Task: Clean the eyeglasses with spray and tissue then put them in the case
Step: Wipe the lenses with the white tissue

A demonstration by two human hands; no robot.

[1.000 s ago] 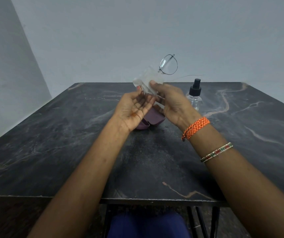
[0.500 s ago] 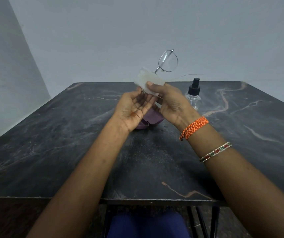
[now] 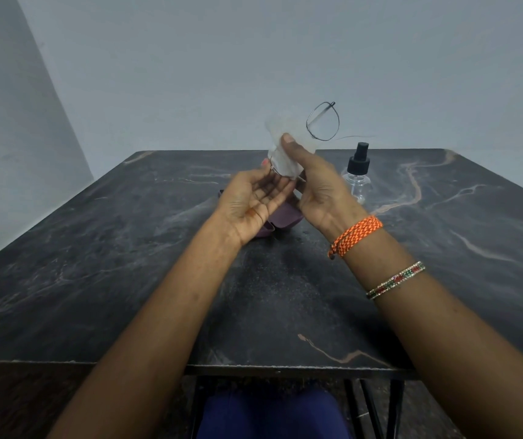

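My right hand [image 3: 320, 188] is raised above the table, thumb up, its thumb and fingers pinched shut on a folded white tissue [image 3: 285, 144] that wraps one lens of the wire-rimmed eyeglasses [image 3: 323, 121]. The free lens stands out of the tissue toward two o'clock from my thumb, tilted, with one thin temple arm trailing off toward three o'clock. My left hand [image 3: 254, 201] sits just beside the right, palm turned up and toward me, fingers loosely curled and narrow, their tips at the lower edge of the tissue where a bit of the frame shows; I cannot tell how firmly they hold it. Beneath both hands, toward six o'clock from the glasses, the purple eyeglass case [image 3: 280, 221] lies on the dark marble table [image 3: 95, 264], mostly hidden by my palms. The clear spray bottle [image 3: 357, 179] with its black pump stands upright on the table at three o'clock from my right hand, near but apart from it.
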